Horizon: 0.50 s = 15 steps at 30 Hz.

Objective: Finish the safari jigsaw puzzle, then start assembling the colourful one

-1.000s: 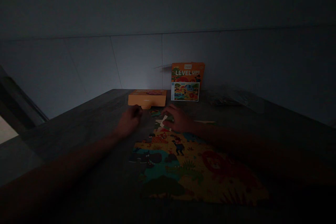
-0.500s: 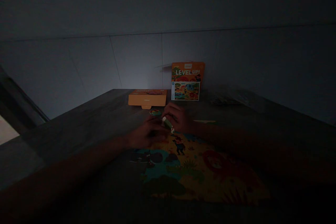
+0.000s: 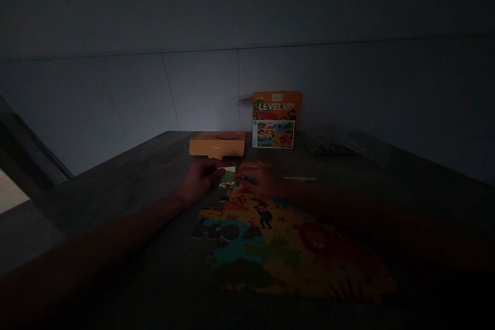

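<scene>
A partly assembled jigsaw puzzle (image 3: 278, 247) with a lion, a hippo and a crocodile lies flat on the table. At its far left edge a green and white puzzle piece (image 3: 227, 178) shows between my hands. My left hand (image 3: 199, 179) is closed, its thumb and fingers gripping that piece from the left. Just to the right, my right hand (image 3: 262, 179) has its fingers bent together over a small patterned puzzle piece (image 3: 249, 179), most of which they cover. Dim light hides the fingertips' exact contact.
An orange box (image 3: 217, 147) lies behind my left hand. Upright against the wall stands a "LEVEL UP!" puzzle box (image 3: 276, 108) with a picture card (image 3: 274, 134) in front. A clear plastic bag (image 3: 340, 144) rests at the back right of the table (image 3: 127, 191).
My left hand has moved left and back, uncovering the puzzle's left part. The green and white piece has shifted left, from my right hand's fingers to between both hands.
</scene>
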{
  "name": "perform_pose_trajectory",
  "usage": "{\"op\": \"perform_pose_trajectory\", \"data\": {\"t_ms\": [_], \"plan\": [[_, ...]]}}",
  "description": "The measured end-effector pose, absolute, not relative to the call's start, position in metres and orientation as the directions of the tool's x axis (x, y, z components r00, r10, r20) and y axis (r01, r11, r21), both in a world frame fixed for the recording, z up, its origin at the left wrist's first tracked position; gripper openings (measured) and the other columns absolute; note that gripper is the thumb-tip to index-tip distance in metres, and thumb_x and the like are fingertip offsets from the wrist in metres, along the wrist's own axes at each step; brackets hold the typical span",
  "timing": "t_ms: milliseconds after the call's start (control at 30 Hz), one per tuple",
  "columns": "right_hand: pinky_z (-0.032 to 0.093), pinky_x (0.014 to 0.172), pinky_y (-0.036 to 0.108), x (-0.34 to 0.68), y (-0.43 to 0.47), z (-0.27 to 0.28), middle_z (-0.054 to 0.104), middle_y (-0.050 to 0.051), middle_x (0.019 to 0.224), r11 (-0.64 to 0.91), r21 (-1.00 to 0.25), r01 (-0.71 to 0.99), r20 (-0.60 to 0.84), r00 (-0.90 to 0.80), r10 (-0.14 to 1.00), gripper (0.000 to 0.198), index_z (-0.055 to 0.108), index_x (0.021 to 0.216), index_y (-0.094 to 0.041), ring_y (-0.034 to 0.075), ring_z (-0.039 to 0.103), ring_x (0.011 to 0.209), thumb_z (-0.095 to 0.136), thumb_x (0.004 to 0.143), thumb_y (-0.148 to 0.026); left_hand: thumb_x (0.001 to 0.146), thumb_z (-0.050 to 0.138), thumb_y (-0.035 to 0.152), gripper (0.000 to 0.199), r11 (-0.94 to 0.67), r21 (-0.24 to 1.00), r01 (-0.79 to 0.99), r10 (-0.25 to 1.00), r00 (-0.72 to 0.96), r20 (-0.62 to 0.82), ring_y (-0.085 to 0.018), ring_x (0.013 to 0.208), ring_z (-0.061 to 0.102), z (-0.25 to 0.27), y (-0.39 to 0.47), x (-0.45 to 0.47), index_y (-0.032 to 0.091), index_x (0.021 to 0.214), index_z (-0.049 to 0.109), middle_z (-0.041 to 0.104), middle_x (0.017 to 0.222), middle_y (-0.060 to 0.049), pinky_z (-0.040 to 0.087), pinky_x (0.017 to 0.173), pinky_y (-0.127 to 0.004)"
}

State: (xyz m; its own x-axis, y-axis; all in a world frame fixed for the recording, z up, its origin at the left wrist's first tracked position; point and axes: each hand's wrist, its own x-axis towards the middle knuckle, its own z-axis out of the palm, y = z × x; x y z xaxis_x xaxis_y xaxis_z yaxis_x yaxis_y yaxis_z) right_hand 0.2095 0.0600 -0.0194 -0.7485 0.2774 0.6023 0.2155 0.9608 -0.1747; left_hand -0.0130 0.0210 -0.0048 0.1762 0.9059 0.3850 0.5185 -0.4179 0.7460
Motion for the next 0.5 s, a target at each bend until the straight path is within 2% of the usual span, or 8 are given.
{"op": "perform_pose_trajectory", "data": {"t_ms": [100, 200, 333, 500], "plan": [[0.048, 0.083, 0.032, 0.2094, 0.0617, -0.0196, 0.068, 0.007, 0.095, 0.964, -0.152, 0.218, 0.608, -0.749, 0.265, 0.018, 0.069, 0.094, -0.018, 0.018, 0.062, 0.091, 0.052, 0.089, -0.013, 0.080, 0.058, 0.036, 0.027, -0.418, 0.715, 0.561, 0.903, 0.172, 0.392, -0.016, 0.069, 0.059, -0.0055, 0.0216, -0.0135, 0.013, 0.090, 0.067, 0.066, 0.074, -0.003, 0.047, 0.064, -0.026], [0.049, 0.082, 0.032, 0.2094, 0.0625, -0.0194, 0.068, 0.008, 0.093, 0.969, -0.135, 0.205, 0.622, -0.744, 0.244, 0.018, 0.070, 0.092, -0.017, 0.018, 0.062, 0.089, 0.052, 0.089, -0.014, 0.080, 0.059, 0.036, 0.032, -0.427, 0.717, 0.551, 0.902, 0.202, 0.382, -0.016, 0.070, 0.058, -0.0080, 0.0232, -0.0148, 0.012, 0.100, 0.068, 0.066, 0.077, -0.004, 0.045, 0.062, -0.026], [0.049, 0.083, 0.032, 0.2097, 0.0643, -0.0200, 0.068, 0.008, 0.094, 0.967, -0.135, 0.218, 0.602, -0.757, 0.255, 0.017, 0.069, 0.093, -0.018, 0.019, 0.062, 0.090, 0.053, 0.089, -0.014, 0.079, 0.059, 0.035, 0.037, -0.436, 0.719, 0.541, 0.900, 0.247, 0.360, -0.014, 0.064, 0.055, -0.0089, 0.0229, -0.0160, 0.013, 0.108, 0.067, 0.062, 0.073, -0.002, 0.044, 0.059, -0.025], [0.047, 0.088, 0.037, 0.2094, 0.0654, -0.0205, 0.070, 0.010, 0.099, 0.964, -0.123, 0.238, 0.574, -0.775, 0.264, 0.024, 0.068, 0.105, -0.017, 0.021, 0.061, 0.093, 0.054, 0.086, -0.012, 0.081, 0.053, 0.033, 0.037, -0.413, 0.635, 0.653, 0.905, 0.214, 0.368, -0.019, 0.077, 0.062, -0.0051, 0.0246, -0.0218, 0.014, 0.108, 0.069, 0.068, 0.086, -0.006, 0.049, 0.070, -0.029]]}}
